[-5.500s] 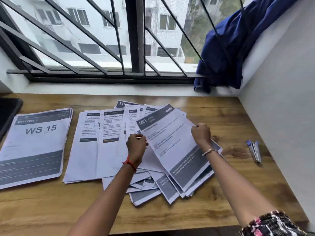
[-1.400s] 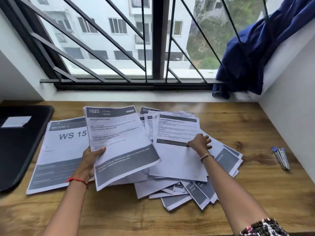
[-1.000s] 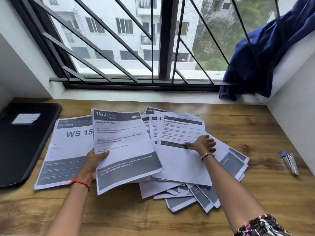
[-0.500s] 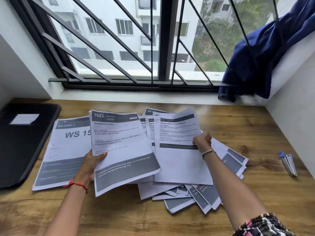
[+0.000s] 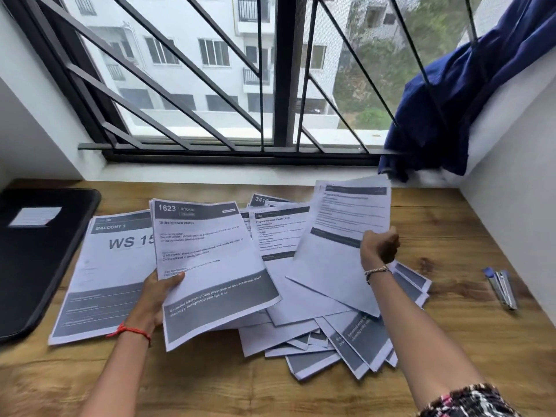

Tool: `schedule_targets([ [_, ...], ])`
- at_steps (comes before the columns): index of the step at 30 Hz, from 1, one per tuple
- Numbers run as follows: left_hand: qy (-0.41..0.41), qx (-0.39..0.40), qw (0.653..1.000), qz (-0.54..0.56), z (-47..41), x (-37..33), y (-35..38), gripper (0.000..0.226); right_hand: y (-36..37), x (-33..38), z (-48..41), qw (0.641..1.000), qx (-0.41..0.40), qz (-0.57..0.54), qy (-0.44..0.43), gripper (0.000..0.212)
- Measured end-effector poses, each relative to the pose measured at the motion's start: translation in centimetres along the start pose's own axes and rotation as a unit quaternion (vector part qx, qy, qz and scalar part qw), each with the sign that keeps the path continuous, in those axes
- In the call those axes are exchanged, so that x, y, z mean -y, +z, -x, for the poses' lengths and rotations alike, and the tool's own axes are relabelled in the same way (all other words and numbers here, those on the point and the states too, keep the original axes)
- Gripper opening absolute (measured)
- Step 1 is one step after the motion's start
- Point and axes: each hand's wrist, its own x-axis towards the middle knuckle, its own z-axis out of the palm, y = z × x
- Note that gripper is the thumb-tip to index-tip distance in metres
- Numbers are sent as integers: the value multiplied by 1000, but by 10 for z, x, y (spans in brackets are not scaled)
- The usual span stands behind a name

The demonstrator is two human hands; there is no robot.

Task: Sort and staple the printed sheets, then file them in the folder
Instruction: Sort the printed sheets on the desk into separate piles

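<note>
— What has each hand got?

— The right hand (image 5: 379, 246) is fisted on the right edge of one sheet (image 5: 343, 236), raised and tilted above the pile (image 5: 301, 308). The left hand (image 5: 156, 296) pinches the 1623 page (image 5: 210, 266) at its left edge, thumb on top.

— How will paper like that handle?

— Light and limp, I judge: held by one edge it droops and curls, and loose pages slide over each other. Better to take each by a side margin near its middle, or carry it flat.

— Where is everything else?

— The pile lies fanned on the desk (image 5: 210, 386), the WS 15 stack (image 5: 102, 266) at its left, the folder (image 5: 36, 266) far left, the stapler (image 5: 501, 287) well apart on the right.
</note>
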Motion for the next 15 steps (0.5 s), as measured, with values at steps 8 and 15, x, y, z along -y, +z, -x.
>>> schedule_targets([
  [8,3,1,1000,-1,5,2,4,25,8,-7,1,987,140,-75,-18,13],
  [15,-9,-12,1000,-21,15,1,2,39,30,-7,22,951,301,41,-65,20],
])
